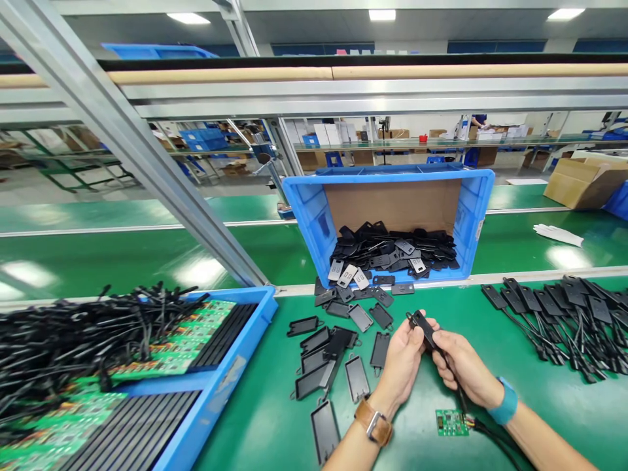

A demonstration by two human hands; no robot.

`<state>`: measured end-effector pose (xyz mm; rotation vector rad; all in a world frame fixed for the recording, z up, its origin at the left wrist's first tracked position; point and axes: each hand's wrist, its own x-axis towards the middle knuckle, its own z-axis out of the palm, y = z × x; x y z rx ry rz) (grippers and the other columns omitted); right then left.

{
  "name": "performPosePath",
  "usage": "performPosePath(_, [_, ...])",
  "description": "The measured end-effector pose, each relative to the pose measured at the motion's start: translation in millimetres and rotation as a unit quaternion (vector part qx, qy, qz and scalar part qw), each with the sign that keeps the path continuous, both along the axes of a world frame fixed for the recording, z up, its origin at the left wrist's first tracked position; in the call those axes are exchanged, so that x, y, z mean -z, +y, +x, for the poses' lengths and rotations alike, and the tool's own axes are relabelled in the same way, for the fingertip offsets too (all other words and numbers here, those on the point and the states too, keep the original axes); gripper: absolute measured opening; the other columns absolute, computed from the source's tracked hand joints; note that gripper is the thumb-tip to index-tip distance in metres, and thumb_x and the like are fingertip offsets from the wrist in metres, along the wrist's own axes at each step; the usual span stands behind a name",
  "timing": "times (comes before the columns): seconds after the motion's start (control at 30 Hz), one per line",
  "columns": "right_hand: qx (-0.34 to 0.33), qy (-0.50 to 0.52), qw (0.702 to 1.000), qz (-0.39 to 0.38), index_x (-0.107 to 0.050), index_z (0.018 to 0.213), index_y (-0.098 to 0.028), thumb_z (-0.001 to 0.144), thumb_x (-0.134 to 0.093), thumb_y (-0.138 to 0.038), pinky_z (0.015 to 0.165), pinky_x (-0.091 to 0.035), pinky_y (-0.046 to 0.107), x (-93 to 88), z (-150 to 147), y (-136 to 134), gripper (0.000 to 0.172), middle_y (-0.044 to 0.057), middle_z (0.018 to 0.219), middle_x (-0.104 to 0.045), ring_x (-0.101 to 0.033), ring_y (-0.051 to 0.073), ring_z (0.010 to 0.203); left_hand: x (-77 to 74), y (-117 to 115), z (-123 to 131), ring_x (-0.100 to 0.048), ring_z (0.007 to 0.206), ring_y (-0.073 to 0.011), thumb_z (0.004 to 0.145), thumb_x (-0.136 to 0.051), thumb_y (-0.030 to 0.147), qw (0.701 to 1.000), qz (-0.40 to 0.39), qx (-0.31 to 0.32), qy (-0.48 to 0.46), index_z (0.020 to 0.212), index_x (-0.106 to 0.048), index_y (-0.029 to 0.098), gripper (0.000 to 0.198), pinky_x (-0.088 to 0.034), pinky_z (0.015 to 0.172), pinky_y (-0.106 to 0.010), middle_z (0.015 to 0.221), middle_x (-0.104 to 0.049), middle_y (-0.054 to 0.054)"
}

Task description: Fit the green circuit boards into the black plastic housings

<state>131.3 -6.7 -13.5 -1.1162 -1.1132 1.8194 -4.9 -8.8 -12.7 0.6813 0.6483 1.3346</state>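
From the head camera, the left hand (405,356) and the right hand (466,369) meet over the green table (275,418). The fingers of both are closed narrowly on one small black shell (422,325), which is held just above the table, in front of the crate. A thin cable (461,396) runs from the shell down under the right hand to one small green circuit board (451,422) lying flat by the right wrist. The left wrist wears a watch (373,422) and the right a blue band (505,402).

There is one blue crate (304,216), tipped on its side with its open mouth toward the person and lined with cardboard. It holds a heap of black shells, too many to count, with a few pale grey ones on the near slope. Some spill over its lip onto the table, where more than ten loose shells (338,347) lie flat, some overlapping, to the left of the hands.

At the left, a blue tray (230,386) holds rows of green boards and black strips, half buried under a tangle of black cables (73,333).

At the right, well apart from the hands, lies a pile of cables with shells fitted (564,320), overlapped beyond counting. Farther back are white gloves (559,234) and one cardboard box (583,180).
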Motion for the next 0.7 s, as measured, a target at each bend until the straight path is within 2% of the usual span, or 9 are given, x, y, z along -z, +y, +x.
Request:
performPosePath(0.07, [0.056,-0.082,0.988,0.118,-0.053,0.089,-0.021,0.085,-0.059,-0.064,0.042,-0.039,0.023,2.4,-1,0,0.043,-0.003,0.065,-0.054,-0.047,0.011,0.048,-0.5,1,-1,-0.062,0.115,-0.0257,0.081,-0.076,0.035,1.000,-0.006,-0.017,-0.001,0.113,-0.065,0.016,0.039,-0.043,0.104,-0.041,0.115,-0.069,-0.014])
performPosePath(0.13, [0.106,-0.139,0.957,0.232,-0.058,0.099,-0.021,0.086,-0.063,-0.057,0.062,-0.051,0.030,1.7,0,0,0.038,0.004,0.084,-0.064,-0.060,0.017,0.070,-1.3,2,-3,-0.062,0.114,-0.0260,0.079,-0.078,0.037,0.999,-0.014,-0.033,0.004,0.112,-0.066,0.017,0.041,-0.044,0.104,-0.042,0.115,-0.069,-0.013])
performPosePath(0.23, [0.115,-0.169,0.927,0.314,-0.063,0.102,-0.022,0.089,-0.063,-0.049,0.079,-0.052,0.036,-3.6,2,-1,0.031,0.010,0.101,-0.065,-0.062,0.023,0.089,-1.8,3,-4,-0.062,0.115,-0.0269,0.077,-0.080,0.037,0.999,-0.021,-0.032,0.012,0.112,-0.066,0.016,0.043,-0.045,0.103,-0.043,0.116,-0.068,-0.014])
performPosePath(0.33, [0.102,-0.180,0.917,0.341,-0.067,0.094,-0.023,0.090,-0.063,-0.045,0.083,-0.051,0.039,-7.9,4,-1,0.023,0.010,0.102,-0.066,-0.061,0.026,0.093,-1.0,3,-4,-0.061,0.117,-0.0276,0.075,-0.081,0.035,1.000,-0.020,-0.018,0.017,0.113,-0.066,0.017,0.044,-0.044,0.105,-0.044,0.120,-0.068,-0.015])
performPosePath(0.47, [0.107,-0.183,0.916,0.340,-0.066,0.101,-0.024,0.088,-0.066,-0.040,0.089,-0.049,0.040,-5.7,6,-1,0.021,0.009,0.108,-0.067,-0.061,0.025,0.098,-0.2,3,-3,-0.058,0.123,-0.0280,0.074,-0.082,0.032,0.999,-0.007,0.000,0.041,0.115,-0.067,0.016,0.046,-0.039,0.110,-0.043,0.124,-0.067,-0.016])
performPosePath(0.7, [0.090,-0.102,0.951,0.277,-0.060,0.106,-0.021,0.086,-0.069,-0.040,0.090,-0.050,0.037,-2.0,6,3,0.029,0.008,0.107,-0.066,-0.062,0.022,0.097,-6.4,1,-3,-0.058,0.123,-0.0291,0.072,-0.084,0.029,0.998,0.004,0.012,0.062,0.115,-0.069,0.016,0.047,-0.038,0.112,-0.044,0.128,-0.065,-0.016])
